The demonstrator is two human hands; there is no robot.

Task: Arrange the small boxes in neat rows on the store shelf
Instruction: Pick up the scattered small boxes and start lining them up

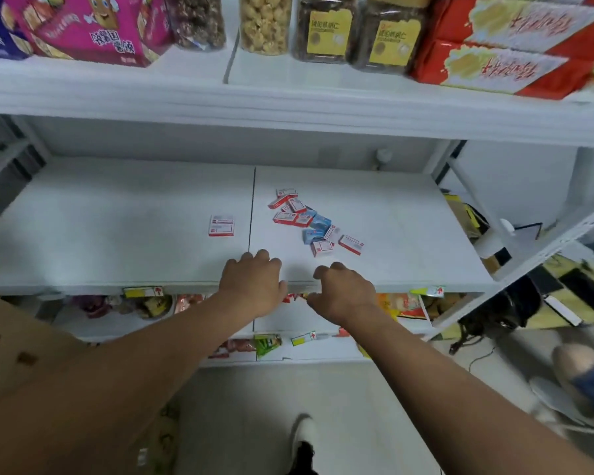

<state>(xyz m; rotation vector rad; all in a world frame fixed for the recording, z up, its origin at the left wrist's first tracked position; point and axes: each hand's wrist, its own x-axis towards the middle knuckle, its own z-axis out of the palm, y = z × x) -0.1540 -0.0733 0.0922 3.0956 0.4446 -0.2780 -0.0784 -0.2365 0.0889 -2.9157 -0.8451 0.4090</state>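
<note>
Both hands are hovering at the front lip of the white middle shelf (117, 255), and nothing is in either one. The left hand (252, 286) is sitting knuckles-up with its fingers curled loosely over the edge; the right hand (343, 291) is doing the same just beside it, fingers bent and relaxed, gripping nothing.

The small boxes are lying further back on that shelf. A jumbled pile (311, 222) of red-and-white and blue ones is sprawling just right of the seam between the two shelf boards, some overlapping, some tipped at angles. One pair of red-and-white boxes (221, 225) is sitting squared up on its own, left of the seam: the likely start of a row.

These are looking like light cardboard cartons, stiff enough to keep their shape but easy to dent if squeezed. On that smooth shelf they are likely sliding at a nudge, so pushing them along should be working well. For lifting, a thumb-and-finger pinch across the short sides looks safest, starting with the red-and-white box (351, 244) at the near right edge of the heap, closest to the right hand.
</note>
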